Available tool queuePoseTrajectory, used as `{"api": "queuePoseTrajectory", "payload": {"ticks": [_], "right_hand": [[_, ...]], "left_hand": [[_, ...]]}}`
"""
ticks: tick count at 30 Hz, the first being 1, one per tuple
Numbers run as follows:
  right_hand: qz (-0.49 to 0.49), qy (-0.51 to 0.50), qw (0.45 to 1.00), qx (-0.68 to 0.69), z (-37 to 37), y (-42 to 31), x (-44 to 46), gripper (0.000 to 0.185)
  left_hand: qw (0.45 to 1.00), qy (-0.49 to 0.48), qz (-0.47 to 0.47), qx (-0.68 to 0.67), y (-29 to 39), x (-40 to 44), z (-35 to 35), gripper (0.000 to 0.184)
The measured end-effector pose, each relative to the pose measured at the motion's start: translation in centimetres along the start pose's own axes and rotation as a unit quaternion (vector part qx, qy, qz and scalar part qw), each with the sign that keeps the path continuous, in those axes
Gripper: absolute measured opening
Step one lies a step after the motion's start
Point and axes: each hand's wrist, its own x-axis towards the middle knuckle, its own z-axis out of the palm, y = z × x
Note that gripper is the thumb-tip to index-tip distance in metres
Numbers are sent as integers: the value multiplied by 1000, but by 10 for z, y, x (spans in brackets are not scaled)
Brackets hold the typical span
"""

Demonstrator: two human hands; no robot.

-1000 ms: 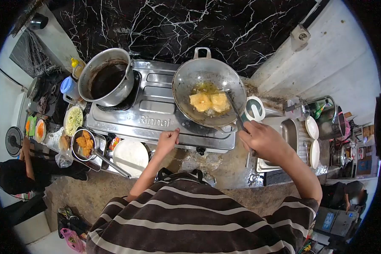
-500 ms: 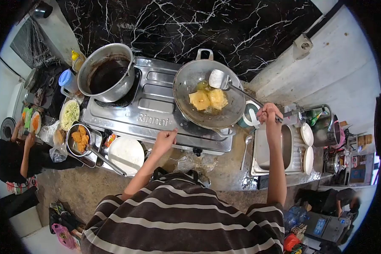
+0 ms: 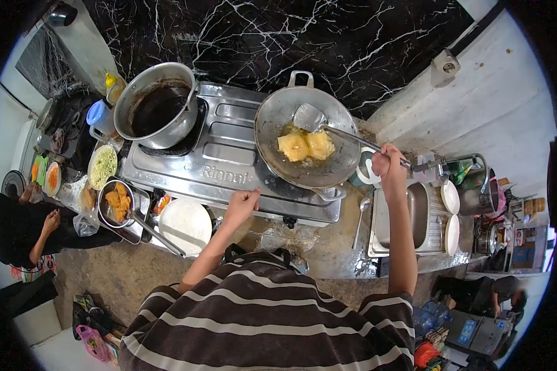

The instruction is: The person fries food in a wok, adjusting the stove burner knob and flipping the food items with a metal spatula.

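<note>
My right hand (image 3: pixel 390 162) grips the long handle of a metal spatula (image 3: pixel 310 117), whose wide blade is inside the wok (image 3: pixel 272 154) above the food. Two yellow pieces of frying food (image 3: pixel 306 146) lie side by side in oil at the bottom of the wok. The wok sits on the right burner of a steel gas stove (image 3: pixel 226 176). My left hand (image 3: pixel 244 204) is closed, held at the stove's front edge below the wok; what its fingers hold, if anything, is hidden.
Left of the wok stands a large pot (image 3: pixel 182 127) with dark contents. A strainer (image 3: pixel 128 204) holding fried pieces and a white plate (image 3: pixel 184 226) lie at the front left. To the right is a sink (image 3: pixel 418 216), with a spoon (image 3: pixel 359 222) beside it. Another person (image 3: pixel 21 226) works at far left.
The spatula blade has shifted left and up inside the wok and turned, and my right hand moved slightly left. At far left, the other person's hands have moved down from the carrot-coloured plate.
</note>
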Motion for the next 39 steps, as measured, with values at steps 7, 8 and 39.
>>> {"api": "queuePoseTrajectory", "payload": {"ticks": [7, 8, 39], "right_hand": [[33, 56, 995, 75, 3, -15, -20, 21], [39, 59, 994, 87, 3, -16, -24, 21], [28, 87, 996, -16, 20, -1, -38, 22]], "left_hand": [[1000, 5, -16, 8, 10, -4, 0, 59], [1000, 6, -14, 3, 12, -4, 1, 59], [1000, -10, -17, 5, 8, -5, -2, 58]]}}
